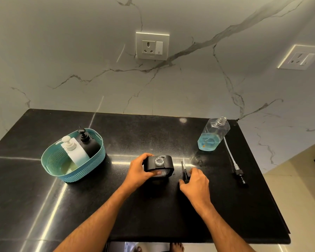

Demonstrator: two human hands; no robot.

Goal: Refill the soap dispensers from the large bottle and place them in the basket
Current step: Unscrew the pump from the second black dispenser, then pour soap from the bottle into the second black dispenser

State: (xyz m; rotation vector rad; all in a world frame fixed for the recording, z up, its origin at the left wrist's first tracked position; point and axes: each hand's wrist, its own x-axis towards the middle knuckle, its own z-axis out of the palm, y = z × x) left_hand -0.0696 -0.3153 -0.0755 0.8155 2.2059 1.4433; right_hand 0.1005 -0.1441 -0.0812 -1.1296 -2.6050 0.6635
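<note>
A black soap dispenser [159, 165] without its pump stands at the counter's middle, its clear neck open. My left hand [139, 170] grips it from the left side. Just to its right lies its black pump [185, 171], and my right hand [195, 180] pinches the pump's head. The large clear bottle [214, 133] with a little blue soap at the bottom stands uncapped at the back right. Its own pump with a long white tube [234, 160] lies beside it. The teal basket [51, 160] at the left holds a white dispenser [74, 150] and a black dispenser [88, 142].
The black stone counter [98, 197] ends at a front edge near me and a right edge past the long pump. A marble wall with two sockets [152, 46] rises behind. Feet show below the counter's front edge.
</note>
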